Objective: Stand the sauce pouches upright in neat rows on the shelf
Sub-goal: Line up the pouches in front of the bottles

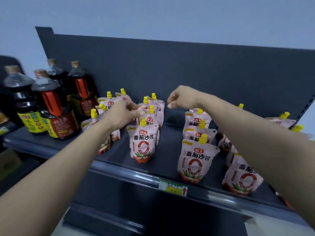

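Note:
Pink sauce pouches with yellow caps stand in rows on a dark shelf point(163, 164). One row runs back from the front middle pouch point(142, 143), another from the larger front pouch point(196, 160). More pouches point(242, 174) stand at the right, partly hidden by my right arm. My left hand point(122, 114) reaches among the left pouches point(109, 103), fingers spread toward the middle row and holding nothing that I can see. My right hand point(180, 97) hovers over the gap at the back, fingers curled in with nothing in them.
Several large dark soy sauce bottles point(54, 108) stand at the shelf's left end. A green and yellow price tag point(173, 188) is clipped to the front rail. The dark back panel point(187, 70) rises behind the pouches. A lower shelf lies beneath.

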`<state>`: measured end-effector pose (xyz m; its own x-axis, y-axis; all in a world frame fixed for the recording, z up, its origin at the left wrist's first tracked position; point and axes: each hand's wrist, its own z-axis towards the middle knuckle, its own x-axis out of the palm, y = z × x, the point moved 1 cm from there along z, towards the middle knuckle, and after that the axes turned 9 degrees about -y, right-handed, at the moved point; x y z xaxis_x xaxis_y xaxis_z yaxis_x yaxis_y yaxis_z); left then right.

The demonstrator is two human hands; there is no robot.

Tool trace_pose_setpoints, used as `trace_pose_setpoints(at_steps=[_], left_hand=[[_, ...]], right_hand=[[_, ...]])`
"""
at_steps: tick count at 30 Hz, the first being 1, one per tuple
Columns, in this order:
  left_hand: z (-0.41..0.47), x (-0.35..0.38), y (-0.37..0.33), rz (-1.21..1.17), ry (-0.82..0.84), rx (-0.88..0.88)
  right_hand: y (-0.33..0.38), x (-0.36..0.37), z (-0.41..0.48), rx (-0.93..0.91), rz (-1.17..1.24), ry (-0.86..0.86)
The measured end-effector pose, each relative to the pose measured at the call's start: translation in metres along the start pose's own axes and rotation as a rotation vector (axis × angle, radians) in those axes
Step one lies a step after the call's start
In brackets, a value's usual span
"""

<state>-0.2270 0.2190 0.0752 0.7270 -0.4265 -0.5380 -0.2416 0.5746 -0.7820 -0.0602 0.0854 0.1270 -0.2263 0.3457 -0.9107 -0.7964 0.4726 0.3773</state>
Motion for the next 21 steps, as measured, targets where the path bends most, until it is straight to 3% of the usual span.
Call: trace_pose_setpoints(at_steps=[7, 12, 21], left_hand=[[0.015, 0.01, 0.037, 0.09, 0.386, -0.008], [0.032, 0.016, 0.059, 0.218, 0.503, 0.064], [0.042, 0.018, 0.062, 0.131, 0.673, 0.061]], right_hand=[[0.021, 0.046, 0.044, 0.095, -0.023, 0.095], [0.022, 0.074, 0.061, 0.177, -0.133, 0.186], [0.016, 0.083, 0.063, 0.236, -0.188, 0.198]])
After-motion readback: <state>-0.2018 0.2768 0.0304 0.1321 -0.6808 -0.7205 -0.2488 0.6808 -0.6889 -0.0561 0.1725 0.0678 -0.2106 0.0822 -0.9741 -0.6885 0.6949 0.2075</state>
